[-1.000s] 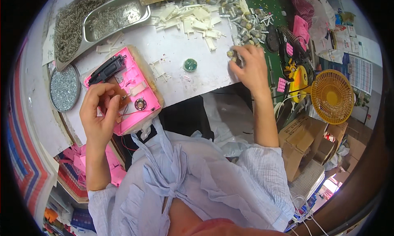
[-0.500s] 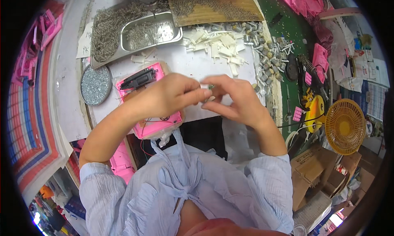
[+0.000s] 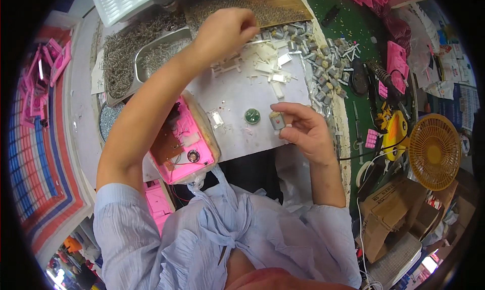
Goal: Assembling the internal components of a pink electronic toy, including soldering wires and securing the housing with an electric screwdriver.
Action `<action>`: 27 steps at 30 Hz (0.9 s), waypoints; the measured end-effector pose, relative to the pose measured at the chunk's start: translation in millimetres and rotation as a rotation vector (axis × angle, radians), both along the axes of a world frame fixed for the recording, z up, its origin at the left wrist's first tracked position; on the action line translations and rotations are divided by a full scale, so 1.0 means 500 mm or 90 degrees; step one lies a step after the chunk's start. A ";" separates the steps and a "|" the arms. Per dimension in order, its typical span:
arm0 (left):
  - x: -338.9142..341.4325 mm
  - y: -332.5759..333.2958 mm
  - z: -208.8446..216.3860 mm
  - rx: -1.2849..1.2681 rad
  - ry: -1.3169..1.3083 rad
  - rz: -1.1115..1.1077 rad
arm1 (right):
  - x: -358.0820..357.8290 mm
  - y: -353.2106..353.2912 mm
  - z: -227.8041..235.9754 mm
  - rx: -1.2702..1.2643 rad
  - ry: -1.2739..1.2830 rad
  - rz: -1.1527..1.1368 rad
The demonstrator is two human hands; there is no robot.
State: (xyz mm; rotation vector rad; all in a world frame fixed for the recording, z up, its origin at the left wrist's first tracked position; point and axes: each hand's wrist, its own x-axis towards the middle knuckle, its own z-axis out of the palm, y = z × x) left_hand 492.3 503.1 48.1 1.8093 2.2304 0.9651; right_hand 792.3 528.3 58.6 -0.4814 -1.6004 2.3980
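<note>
My right hand [image 3: 309,131] pinches a small silvery electric motor [image 3: 277,121] between thumb and fingers, just above the white tabletop. Over the near edge of a brown cardboard sheet [image 3: 283,10] covered with tiny metal parts, my left hand [image 3: 225,32] is reaching out with its fingers curled together; whatever they hold, if anything, is hidden. A small round green piece [image 3: 252,116] lies left of the motor. Beside my left forearm rests an open pink plastic casing [image 3: 201,149] with wires and a dark round part inside. White plastic parts [image 3: 265,67] are heaped beyond the right hand.
More motors [image 3: 323,70] are piled along the table's right side. A metal tray [image 3: 139,63] of small springy metal parts stands far left, partly behind my left arm. Further right are a yellow fan [image 3: 434,151] and a cardboard box [image 3: 391,209].
My hands, together in the middle before, have separated. The left has moved far forward to the cardboard; the right now shows a motor. The green piece shows on the table.
</note>
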 end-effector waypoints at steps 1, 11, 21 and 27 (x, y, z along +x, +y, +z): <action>-0.010 0.011 -0.010 -0.013 0.028 0.022 | 0.001 -0.002 -0.016 -0.013 0.026 0.003; -0.015 0.081 -0.042 -0.136 0.090 0.062 | 0.044 0.017 -0.048 -0.021 0.027 -0.062; -0.041 0.070 -0.026 -0.012 0.065 0.072 | 0.016 0.004 -0.015 0.073 -0.067 -0.059; 0.012 -0.138 0.070 0.087 -0.115 0.115 | -0.011 -0.009 -0.040 0.419 -0.155 -0.020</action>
